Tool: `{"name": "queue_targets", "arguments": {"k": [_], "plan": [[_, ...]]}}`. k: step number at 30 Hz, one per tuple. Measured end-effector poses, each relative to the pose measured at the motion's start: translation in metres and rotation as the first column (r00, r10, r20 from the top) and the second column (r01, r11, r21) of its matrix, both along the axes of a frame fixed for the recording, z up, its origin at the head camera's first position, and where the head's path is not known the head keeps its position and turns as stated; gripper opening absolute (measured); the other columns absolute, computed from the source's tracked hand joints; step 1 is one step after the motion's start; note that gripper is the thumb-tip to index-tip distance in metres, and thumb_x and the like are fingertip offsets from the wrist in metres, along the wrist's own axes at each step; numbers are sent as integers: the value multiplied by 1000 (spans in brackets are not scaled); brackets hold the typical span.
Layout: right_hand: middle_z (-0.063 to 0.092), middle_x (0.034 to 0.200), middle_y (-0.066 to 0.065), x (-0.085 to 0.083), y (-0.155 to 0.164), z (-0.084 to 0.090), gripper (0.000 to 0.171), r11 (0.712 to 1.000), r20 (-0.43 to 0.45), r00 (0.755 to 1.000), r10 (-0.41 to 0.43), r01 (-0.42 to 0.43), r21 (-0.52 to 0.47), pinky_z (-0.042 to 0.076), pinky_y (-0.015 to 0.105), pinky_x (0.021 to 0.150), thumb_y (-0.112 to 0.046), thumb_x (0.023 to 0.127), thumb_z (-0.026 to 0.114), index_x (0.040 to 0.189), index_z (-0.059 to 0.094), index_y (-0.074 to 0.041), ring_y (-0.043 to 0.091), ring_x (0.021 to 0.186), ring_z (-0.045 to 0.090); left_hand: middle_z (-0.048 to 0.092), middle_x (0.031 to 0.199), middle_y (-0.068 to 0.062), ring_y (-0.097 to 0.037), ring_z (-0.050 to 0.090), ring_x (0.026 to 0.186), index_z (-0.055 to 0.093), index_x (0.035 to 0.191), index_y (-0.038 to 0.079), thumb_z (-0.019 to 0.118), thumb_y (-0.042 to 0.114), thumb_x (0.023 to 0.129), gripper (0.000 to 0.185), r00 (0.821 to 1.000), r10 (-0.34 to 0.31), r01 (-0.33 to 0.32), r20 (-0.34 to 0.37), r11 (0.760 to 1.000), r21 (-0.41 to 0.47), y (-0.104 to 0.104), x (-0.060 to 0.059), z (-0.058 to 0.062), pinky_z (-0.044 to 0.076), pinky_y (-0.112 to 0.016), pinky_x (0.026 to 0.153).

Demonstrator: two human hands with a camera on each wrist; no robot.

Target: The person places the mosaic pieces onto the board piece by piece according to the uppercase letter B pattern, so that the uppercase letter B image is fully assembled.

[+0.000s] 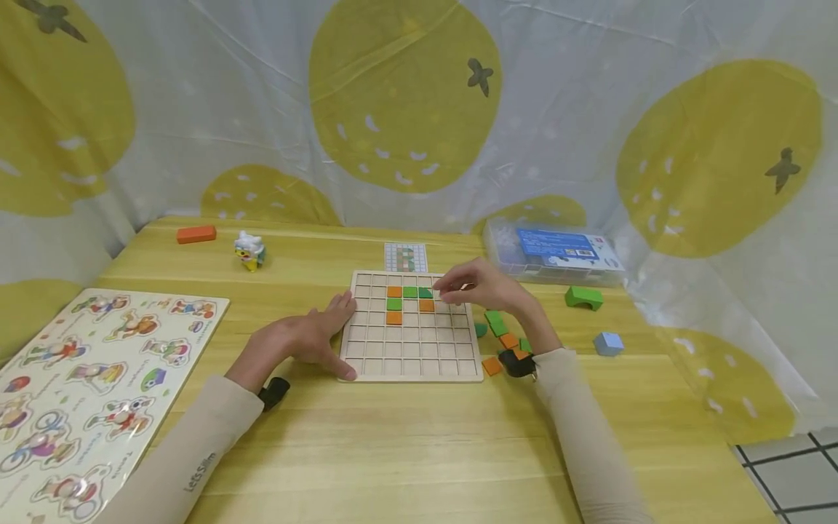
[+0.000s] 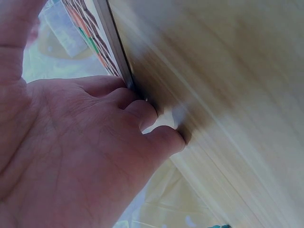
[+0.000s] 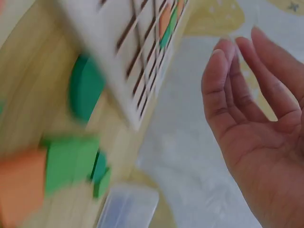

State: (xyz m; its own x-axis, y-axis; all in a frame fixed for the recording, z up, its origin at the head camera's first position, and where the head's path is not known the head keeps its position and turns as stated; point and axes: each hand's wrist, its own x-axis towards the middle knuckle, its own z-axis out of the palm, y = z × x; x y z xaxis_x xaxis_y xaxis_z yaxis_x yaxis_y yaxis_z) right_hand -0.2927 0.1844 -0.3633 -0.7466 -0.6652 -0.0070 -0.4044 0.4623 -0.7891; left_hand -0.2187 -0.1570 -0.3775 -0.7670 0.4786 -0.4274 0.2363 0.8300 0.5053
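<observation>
A wooden grid board (image 1: 412, 356) lies in the middle of the table. In its upper cells sit several orange and green tiles, among them a dark green rounded tile (image 1: 425, 293) with an orange tile (image 1: 427, 306) below it. My left hand (image 1: 313, 336) spreads along the board's left side, thumb at the near corner and fingers against the edge. Over the board's upper right hovers my right hand (image 1: 483, 285). Its fingers (image 3: 216, 90) are loosely bent with nothing visible between them. Loose tiles, including a green tile (image 3: 71, 161), lie right of the board, partly hidden by the right wrist.
Behind the board is a small pattern card (image 1: 391, 258). A clear plastic box (image 1: 556, 251), a green arch block (image 1: 584, 298) and a blue cube (image 1: 609, 344) stand to the right. Leftward are a red block (image 1: 196, 234), a toy figure (image 1: 250, 251) and a picture puzzle (image 1: 118, 349).
</observation>
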Motion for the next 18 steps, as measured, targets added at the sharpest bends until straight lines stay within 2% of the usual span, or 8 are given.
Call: {"name": "queue_targets", "arguments": {"k": [4, 8, 18], "plan": [[78, 114, 19, 3, 40, -2, 26, 997, -3, 998, -66, 66, 34, 62, 30, 87, -4, 98, 79, 121, 77, 6, 27, 101, 73, -15, 178, -24, -50, -6, 164, 0, 170, -4, 92, 48, 85, 136, 1000, 0, 0, 3, 1000, 0, -1, -1, 0, 8, -70, 129], [79, 106, 19, 3, 66, -12, 21, 996, -10, 998, -62, 62, 70, 62, 28, 84, 1, 94, 82, 113, 78, 9, 29, 95, 73, -15, 177, -25, -55, -4, 162, 0, 170, -5, 92, 48, 85, 136, 1000, -3, 3, -1, 1000, -3, -3, 0, 1, 9, -72, 128], [78, 95, 18, -1, 89, -28, 20, 990, -50, 998, -42, 48, 129, 62, 35, 82, 9, 93, 79, 112, 80, 9, 33, 89, 70, -15, 177, -26, -52, -7, 163, 0, 170, -5, 92, 47, 85, 136, 1000, -14, 14, 3, 1000, 12, -1, 0, 2, 7, -72, 129]]}}
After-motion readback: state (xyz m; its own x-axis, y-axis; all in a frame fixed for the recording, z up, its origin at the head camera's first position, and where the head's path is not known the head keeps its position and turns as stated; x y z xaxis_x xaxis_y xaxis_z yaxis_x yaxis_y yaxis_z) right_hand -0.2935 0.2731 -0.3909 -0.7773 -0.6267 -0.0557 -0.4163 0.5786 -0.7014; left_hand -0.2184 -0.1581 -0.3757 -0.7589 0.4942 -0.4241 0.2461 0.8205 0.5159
